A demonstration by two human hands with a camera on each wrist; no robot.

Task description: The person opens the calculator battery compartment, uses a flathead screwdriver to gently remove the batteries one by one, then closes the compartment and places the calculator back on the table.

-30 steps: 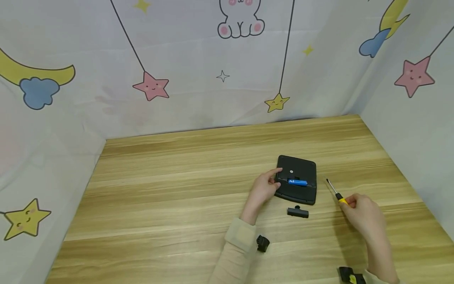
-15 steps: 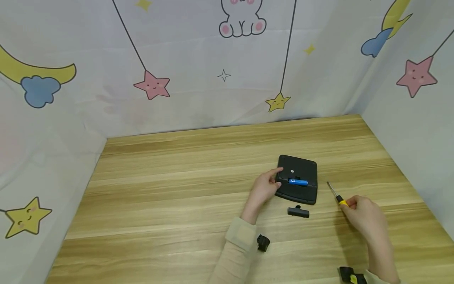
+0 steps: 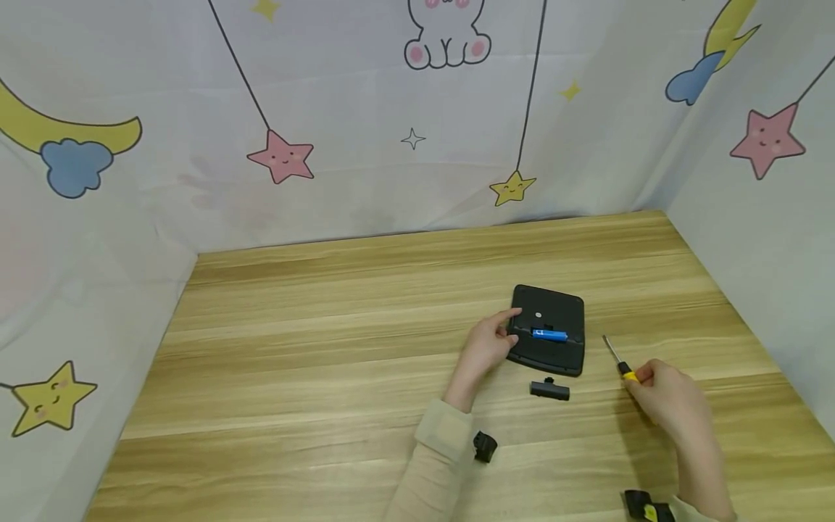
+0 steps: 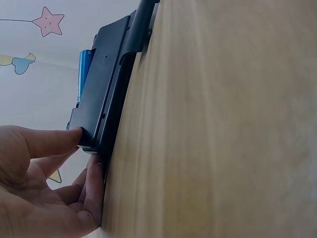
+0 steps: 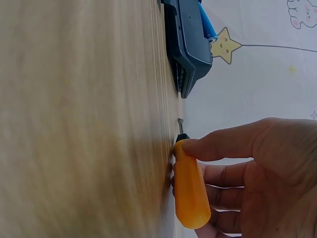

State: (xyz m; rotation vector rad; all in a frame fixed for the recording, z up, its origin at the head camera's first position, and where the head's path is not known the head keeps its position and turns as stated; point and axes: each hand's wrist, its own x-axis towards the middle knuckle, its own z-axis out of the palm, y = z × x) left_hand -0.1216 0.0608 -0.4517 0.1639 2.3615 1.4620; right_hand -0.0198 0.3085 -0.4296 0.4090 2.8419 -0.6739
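A black flat device (image 3: 548,304) lies on the table with a blue battery (image 3: 550,335) in its slot. My left hand (image 3: 484,346) grips the device's left edge, thumb on top and other fingers at the side, as the left wrist view shows (image 4: 44,183). Just below the device lies a small black cover (image 3: 550,390). My right hand (image 3: 672,399) pinches a screwdriver (image 3: 628,371) with a yellow handle (image 5: 190,193), its metal tip toward the device but apart from it. The handle is low at the tabletop in the right wrist view.
The wooden table (image 3: 293,348) extends far to the left of my hands. A white cloth (image 3: 352,174) with printed stars and moons hangs behind it and at both sides. Black wrist mounts (image 3: 485,446) sit by both sleeves.
The screwdriver's tip has dropped slightly toward the table, with the right hand shifting a little. The left hand keeps its grip on the device. The head view has shifted slightly.
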